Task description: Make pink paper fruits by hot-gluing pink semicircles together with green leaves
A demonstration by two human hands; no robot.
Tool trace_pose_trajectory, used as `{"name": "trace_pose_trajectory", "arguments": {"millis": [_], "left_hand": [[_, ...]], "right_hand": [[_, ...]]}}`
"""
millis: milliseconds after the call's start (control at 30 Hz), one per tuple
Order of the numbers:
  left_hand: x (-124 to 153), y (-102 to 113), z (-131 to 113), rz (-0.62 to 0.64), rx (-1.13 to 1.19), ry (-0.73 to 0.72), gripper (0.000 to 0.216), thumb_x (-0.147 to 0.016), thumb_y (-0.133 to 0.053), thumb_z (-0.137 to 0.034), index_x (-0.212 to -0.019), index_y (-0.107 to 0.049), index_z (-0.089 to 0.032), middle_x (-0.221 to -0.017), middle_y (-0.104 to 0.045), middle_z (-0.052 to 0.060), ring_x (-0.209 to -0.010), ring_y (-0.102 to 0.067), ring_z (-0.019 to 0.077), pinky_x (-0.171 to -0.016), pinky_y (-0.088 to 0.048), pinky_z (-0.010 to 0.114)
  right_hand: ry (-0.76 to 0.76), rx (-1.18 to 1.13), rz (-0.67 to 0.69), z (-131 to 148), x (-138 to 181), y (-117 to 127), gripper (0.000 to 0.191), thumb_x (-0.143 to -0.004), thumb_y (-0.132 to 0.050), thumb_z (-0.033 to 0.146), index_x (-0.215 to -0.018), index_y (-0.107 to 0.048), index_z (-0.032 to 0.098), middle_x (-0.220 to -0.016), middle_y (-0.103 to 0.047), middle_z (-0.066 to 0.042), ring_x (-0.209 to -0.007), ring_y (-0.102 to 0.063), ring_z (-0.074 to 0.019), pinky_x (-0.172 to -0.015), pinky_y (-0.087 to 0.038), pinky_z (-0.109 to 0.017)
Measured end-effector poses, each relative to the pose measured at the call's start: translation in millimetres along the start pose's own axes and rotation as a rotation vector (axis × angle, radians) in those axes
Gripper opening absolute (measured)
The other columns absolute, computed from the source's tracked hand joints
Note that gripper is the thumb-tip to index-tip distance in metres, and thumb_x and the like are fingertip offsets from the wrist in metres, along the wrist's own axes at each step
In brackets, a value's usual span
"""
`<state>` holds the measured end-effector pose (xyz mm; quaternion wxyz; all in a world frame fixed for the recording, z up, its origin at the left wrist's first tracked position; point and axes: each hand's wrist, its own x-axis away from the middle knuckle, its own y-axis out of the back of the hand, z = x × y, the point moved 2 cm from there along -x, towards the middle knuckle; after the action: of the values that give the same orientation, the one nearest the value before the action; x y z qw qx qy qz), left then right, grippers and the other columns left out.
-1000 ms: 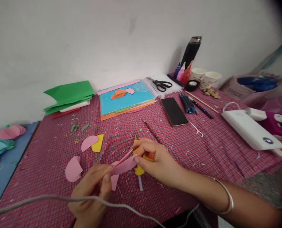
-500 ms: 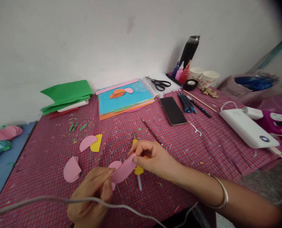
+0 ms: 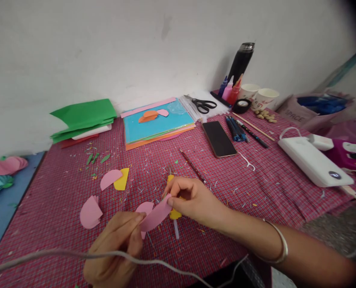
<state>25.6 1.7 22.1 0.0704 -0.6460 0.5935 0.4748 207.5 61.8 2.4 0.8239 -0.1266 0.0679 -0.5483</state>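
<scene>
A folded pink paper piece [image 3: 157, 214] is stretched between my two hands above the table. My left hand [image 3: 113, 244] pinches its lower left end, while the thumb and fingers of my right hand [image 3: 191, 198] grip its upper right end. Behind it shows another pink paper piece [image 3: 145, 207], partly hidden. Under my right hand lies a yellow glue gun [image 3: 175, 214] with a clear glue stick [image 3: 176, 230] poking out. Left of my hands is a stack of pink half-circles [image 3: 90, 213]. Farther back, a pink half-circle [image 3: 110, 179] overlaps a yellow paper piece [image 3: 122, 180].
A white cable [image 3: 154, 262] crosses in front of my left hand. Coloured paper sheets [image 3: 157, 130], scissors [image 3: 203, 106], a phone [image 3: 219, 139], a pencil [image 3: 193, 166] and a power bank [image 3: 314, 162] lie around. Green paper [image 3: 85, 118] sits back left; paper scraps litter the cloth.
Both hands keep their grip on the pink paper. Its upper edge looks pressed closer together than before, and the view has shifted slightly.
</scene>
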Motion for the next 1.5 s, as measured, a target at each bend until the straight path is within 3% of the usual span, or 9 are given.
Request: {"name": "trace_pose_trajectory", "arguments": {"millis": [333,500,833,967,1067,1200,1300,1367,1500], "left_hand": [[4,1,0,0.032,0.038,-0.003,0.033,-0.074,-0.058,0.006,-0.099,-0.067,-0.015,-0.091,-0.068,0.003,-0.08,-0.065,0.0142,-0.064,-0.055,0.026],[5,0,0,-0.014,0.048,-0.005,0.034,-0.073,-0.06,0.005,-0.1,-0.067,-0.015,-0.091,-0.069,0.003,-0.077,-0.065,0.0155,-0.063,-0.055,0.028],[-3,-19,1,0.035,0.101,0.262,0.018,-0.078,-0.062,-0.015,-0.094,-0.063,-0.023,-0.083,-0.066,0.001,-0.074,-0.063,0.0145,-0.064,-0.055,0.026],[-6,-31,2,0.037,0.089,0.292,0.011,-0.077,-0.062,-0.009,-0.078,-0.061,-0.021,-0.071,-0.061,-0.002,-0.065,-0.059,0.0116,-0.055,-0.048,0.023],[-8,-31,3,0.025,0.114,0.298,0.013,-0.078,-0.06,-0.007,-0.074,-0.061,-0.02,-0.067,-0.06,-0.002,-0.06,-0.057,0.0107,-0.053,-0.046,0.022],[-10,-28,4,0.09,0.08,0.328,0.014,-0.078,-0.059,-0.009,-0.069,-0.061,-0.019,-0.064,-0.061,-0.001,-0.059,-0.058,0.0109,-0.051,-0.045,0.021],[-11,-27,6,0.16,0.072,0.366,0.014,-0.078,-0.059,-0.011,-0.066,-0.06,-0.018,-0.064,-0.063,-0.001,-0.059,-0.059,0.0112,-0.051,-0.045,0.021],[-9,-28,9,0.245,0.104,0.449,0.014,-0.077,-0.059,-0.013,-0.065,-0.06,-0.018,-0.063,-0.062,0.0,-0.058,-0.058,0.0114,-0.05,-0.043,0.021],[0,-30,21,0.362,0.293,0.706,0.014,-0.075,-0.061,-0.021,-0.061,-0.06,-0.017,-0.057,-0.058,-0.001,-0.052,-0.053,0.011,-0.045,-0.04,0.02]], "right_hand": [[0.06,-0.016,-0.012,-4,-1,-2,0.016,-0.068,-0.06,0.009,-0.058,-0.051,0.019,-0.079,-0.058,0.0,-0.067,-0.054,-0.0098,-0.058,-0.043,-0.026],[0.092,-0.006,-0.012,-2,0,-3,0.016,-0.068,-0.059,0.009,-0.058,-0.05,0.019,-0.078,-0.057,0.001,-0.067,-0.053,-0.0096,-0.058,-0.043,-0.026],[0.129,0.201,-0.129,1,1,-4,0.019,-0.072,-0.058,0.018,-0.058,-0.045,0.02,-0.073,-0.055,0.001,-0.065,-0.052,-0.0101,-0.06,-0.043,-0.027],[0.24,0.351,-0.113,5,4,-8,0.022,-0.074,-0.056,0.014,-0.057,-0.043,0.02,-0.07,-0.056,0.0,-0.068,-0.054,-0.0121,-0.065,-0.043,-0.029],[0.192,0.374,-0.056,5,6,-7,0.016,-0.073,-0.056,0.01,-0.064,-0.047,0.02,-0.072,-0.056,0.001,-0.067,-0.053,-0.0121,-0.062,-0.043,-0.028],[0.185,0.414,0.037,7,6,-2,0.025,-0.075,-0.06,0.01,-0.097,-0.056,0.021,-0.087,-0.057,0.0,-0.075,-0.055,-0.0126,-0.068,-0.045,-0.028],[0.247,0.49,0.106,9,4,-1,0.007,-0.08,-0.059,0.014,-0.083,-0.061,0.02,-0.08,-0.056,0.001,-0.076,-0.054,-0.0128,-0.071,-0.043,-0.029],[0.182,0.442,0.109,7,1,0,0.012,-0.082,-0.057,0.016,-0.07,-0.057,0.019,-0.07,-0.053,0.002,-0.068,-0.051,-0.0116,-0.063,-0.04,-0.027],[0.003,0.279,0.111,0,-3,3,0.015,-0.083,-0.055,0.022,-0.069,-0.05,0.019,-0.062,-0.047,0.004,-0.056,-0.044,-0.0098,-0.052,-0.036,-0.025]]}}
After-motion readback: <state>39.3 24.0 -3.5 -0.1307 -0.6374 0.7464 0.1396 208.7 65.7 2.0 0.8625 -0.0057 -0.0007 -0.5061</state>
